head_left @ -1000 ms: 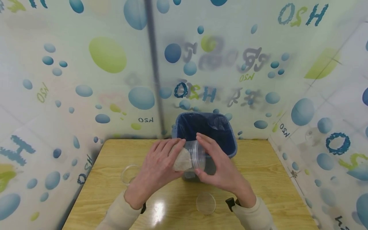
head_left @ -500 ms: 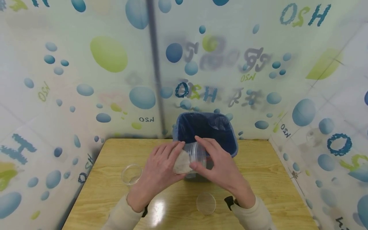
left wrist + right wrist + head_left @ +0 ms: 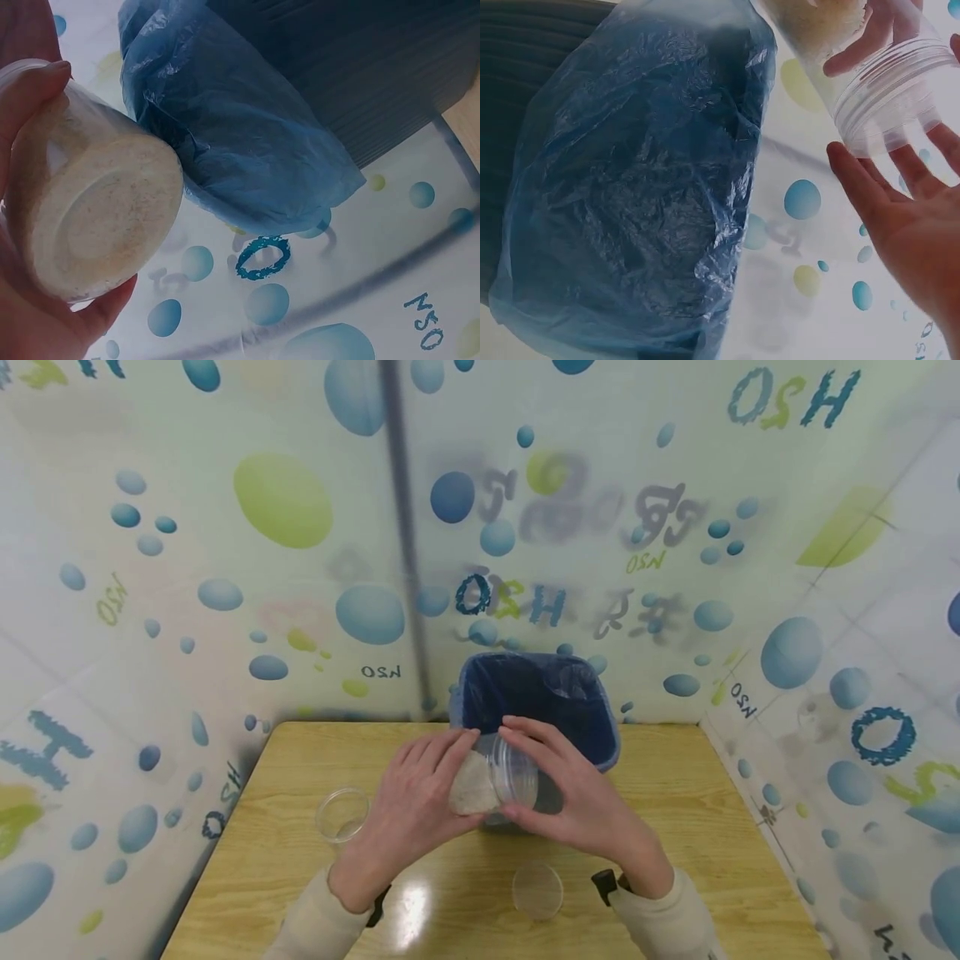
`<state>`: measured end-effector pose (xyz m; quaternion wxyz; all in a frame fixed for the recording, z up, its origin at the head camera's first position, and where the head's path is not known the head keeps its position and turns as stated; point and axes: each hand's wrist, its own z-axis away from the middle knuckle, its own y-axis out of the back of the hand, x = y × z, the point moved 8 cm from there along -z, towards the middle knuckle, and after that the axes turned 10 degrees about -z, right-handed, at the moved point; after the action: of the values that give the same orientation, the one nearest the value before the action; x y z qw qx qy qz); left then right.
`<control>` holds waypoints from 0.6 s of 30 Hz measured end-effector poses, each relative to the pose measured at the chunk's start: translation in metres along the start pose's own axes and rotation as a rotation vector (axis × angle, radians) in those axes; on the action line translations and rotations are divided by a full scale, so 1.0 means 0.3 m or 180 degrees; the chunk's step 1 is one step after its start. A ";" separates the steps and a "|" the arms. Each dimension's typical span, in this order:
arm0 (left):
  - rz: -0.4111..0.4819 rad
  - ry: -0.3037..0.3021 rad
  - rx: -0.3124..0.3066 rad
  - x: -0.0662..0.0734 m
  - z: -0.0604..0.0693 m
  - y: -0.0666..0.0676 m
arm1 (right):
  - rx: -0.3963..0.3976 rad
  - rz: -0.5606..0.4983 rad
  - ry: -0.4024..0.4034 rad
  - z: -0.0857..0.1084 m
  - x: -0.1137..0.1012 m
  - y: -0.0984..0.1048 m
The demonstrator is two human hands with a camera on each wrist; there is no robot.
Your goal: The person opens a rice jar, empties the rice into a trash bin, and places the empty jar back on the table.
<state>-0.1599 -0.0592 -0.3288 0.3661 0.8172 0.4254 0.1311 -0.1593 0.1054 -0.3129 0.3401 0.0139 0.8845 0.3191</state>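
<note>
A clear jar (image 3: pixel 471 787) holding pale, grainy stuff lies tilted on its side in mid-air, in front of a blue bin. My left hand (image 3: pixel 411 802) grips its body, thumb below and fingers over the top. In the left wrist view the round base of the jar (image 3: pixel 112 217) faces the camera. At the jar's right end is a clear, ridged lid (image 3: pixel 516 768). The fingers and thumb of my right hand (image 3: pixel 588 806) curve round it; in the right wrist view several fingers show through the clear plastic of the lid (image 3: pixel 892 94).
The blue bin (image 3: pixel 611 735), lined with a thin blue bag (image 3: pixel 645 187), stands behind the hands at the table's far edge. A small clear cup (image 3: pixel 342 816) sits left on the wooden table (image 3: pixel 660 827). A clear disc (image 3: pixel 537 891) lies near the front. Patterned walls enclose the table.
The right hand's fingers and thumb have shifted about the lid. The jar has barely moved, and the left hand keeps its grip on it.
</note>
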 end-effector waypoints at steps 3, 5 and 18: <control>0.0011 0.0019 -0.0009 -0.001 -0.001 0.001 | 0.0137 0.0088 -0.0186 -0.004 0.006 0.005; 0.0001 0.0024 -0.0003 0.000 -0.003 0.002 | 0.0250 0.0188 -0.0439 -0.006 0.014 0.008; -0.0017 0.0028 0.0048 -0.006 0.001 0.000 | 0.0176 -0.0095 -0.0504 0.000 0.022 0.004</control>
<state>-0.1608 -0.0609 -0.3289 0.3584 0.8182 0.4302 0.1306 -0.1646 0.1080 -0.3163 0.4132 0.0353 0.8634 0.2874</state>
